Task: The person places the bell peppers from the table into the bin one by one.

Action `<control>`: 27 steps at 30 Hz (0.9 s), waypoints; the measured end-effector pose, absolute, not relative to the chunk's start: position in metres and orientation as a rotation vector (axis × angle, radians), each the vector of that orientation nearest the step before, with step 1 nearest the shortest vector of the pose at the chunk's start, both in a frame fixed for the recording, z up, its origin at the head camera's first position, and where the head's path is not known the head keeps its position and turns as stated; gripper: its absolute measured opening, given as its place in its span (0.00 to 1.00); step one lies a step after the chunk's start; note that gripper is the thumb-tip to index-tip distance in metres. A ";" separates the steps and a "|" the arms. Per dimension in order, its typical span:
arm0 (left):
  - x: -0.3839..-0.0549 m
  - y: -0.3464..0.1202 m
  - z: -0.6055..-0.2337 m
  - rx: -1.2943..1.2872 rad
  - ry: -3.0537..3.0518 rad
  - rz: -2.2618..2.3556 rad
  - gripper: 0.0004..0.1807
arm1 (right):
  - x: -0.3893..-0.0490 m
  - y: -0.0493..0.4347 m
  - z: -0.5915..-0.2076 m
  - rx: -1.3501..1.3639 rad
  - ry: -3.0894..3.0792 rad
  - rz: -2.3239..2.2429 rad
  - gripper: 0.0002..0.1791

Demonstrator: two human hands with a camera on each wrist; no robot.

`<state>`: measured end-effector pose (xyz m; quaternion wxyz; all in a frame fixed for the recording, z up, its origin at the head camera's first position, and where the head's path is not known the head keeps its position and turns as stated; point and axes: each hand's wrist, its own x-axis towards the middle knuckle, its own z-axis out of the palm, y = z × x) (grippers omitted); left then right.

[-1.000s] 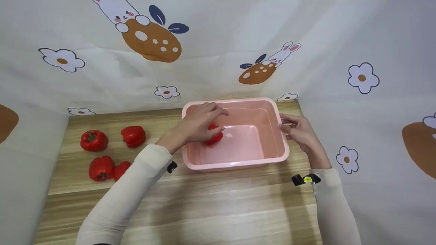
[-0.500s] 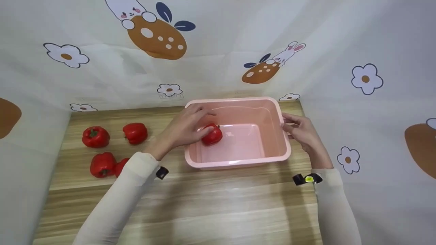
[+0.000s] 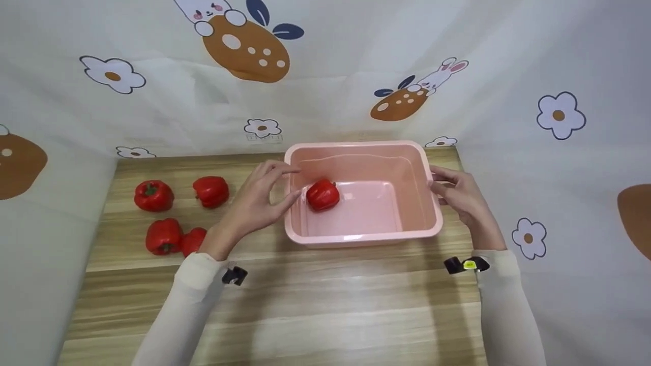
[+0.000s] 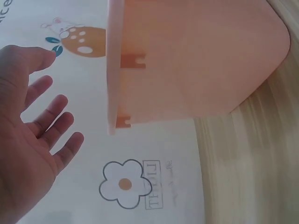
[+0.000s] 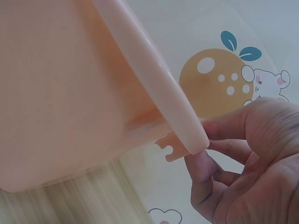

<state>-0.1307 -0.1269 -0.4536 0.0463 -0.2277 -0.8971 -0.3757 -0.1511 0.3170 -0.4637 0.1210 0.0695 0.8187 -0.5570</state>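
Observation:
A pink plastic basin [image 3: 363, 237] stands on the wooden table, with one red bell pepper [image 3: 323, 195] lying inside near its left wall. My left hand [image 3: 260, 201] hovers at the basin's left rim, holding nothing, its fingers loosely bent and spread. In the left wrist view that hand [image 4: 32, 126] is apart from the outer wall of the basin [image 4: 196, 60]. My right hand [image 3: 460, 195] pinches the basin's right rim. The right wrist view has the thumb and fingers of this hand [image 5: 252, 163] on the rim [image 5: 159, 79], some fingers curled beneath it.
Several red bell peppers stay on the table at the left: one upright [image 3: 154, 195], one on its side [image 3: 211, 191], one nearer the front [image 3: 164, 236], and one partly behind the left wrist [image 3: 193, 241]. Patterned cloth [image 3: 330, 96] rises behind and beside the wooden table [image 3: 335, 300].
My left hand has let go of the bell pepper inside the basin and drawn back left to the rim. My right hand keeps its pinch on the basin's right rim.

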 end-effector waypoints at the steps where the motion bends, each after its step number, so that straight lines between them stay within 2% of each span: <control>1: -0.130 -0.128 -0.456 -0.690 -2.723 -1.164 0.25 | -0.151 0.319 -0.464 0.212 2.389 -1.626 0.28; 10: -0.119 -0.149 -0.471 -0.606 -2.626 -1.252 0.30 | -0.154 0.317 -0.465 0.214 2.412 -1.621 0.28; 27: -0.097 -0.178 -0.504 -0.479 -2.514 -1.336 0.32 | -0.154 0.315 -0.463 0.204 2.368 -1.657 0.28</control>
